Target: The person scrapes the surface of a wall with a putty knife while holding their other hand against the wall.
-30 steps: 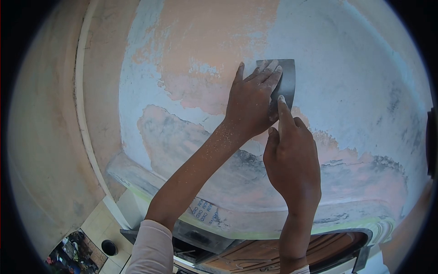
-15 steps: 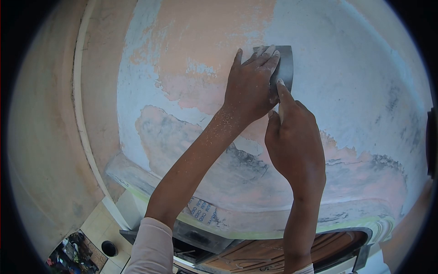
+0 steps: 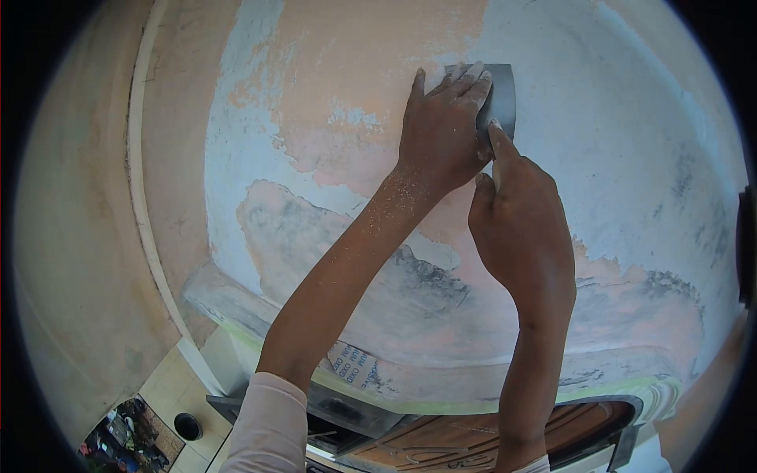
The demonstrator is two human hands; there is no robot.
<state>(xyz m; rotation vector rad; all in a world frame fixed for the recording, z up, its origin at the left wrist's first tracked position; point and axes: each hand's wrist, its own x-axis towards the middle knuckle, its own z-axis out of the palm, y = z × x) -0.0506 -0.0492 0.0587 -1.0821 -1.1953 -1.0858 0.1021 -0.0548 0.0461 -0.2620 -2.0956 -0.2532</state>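
A wide putty knife (image 3: 501,94) lies with its grey metal blade against the wall, which has peeling paint (image 3: 355,71). My right hand (image 3: 524,213) is closed around its handle, with the index finger stretched along toward the blade. The handle is mostly hidden inside that hand. My left hand (image 3: 445,130) rests flat on the left part of the blade, its fingers outstretched and the thumb side apart. Pale dust specks the left wrist, and the fingertips of both hands look whitish.
Below is a ledge (image 3: 473,382) with a piece of printed sandpaper (image 3: 352,364) on it. Under that are a dark-framed carved wooden door (image 3: 441,441) and a tiled floor with a black bucket (image 3: 188,426). A pale pipe (image 3: 139,158) runs down the left wall.
Both hands and the putty knife have slid slightly up and to the right along the wall. The grip looks the same.
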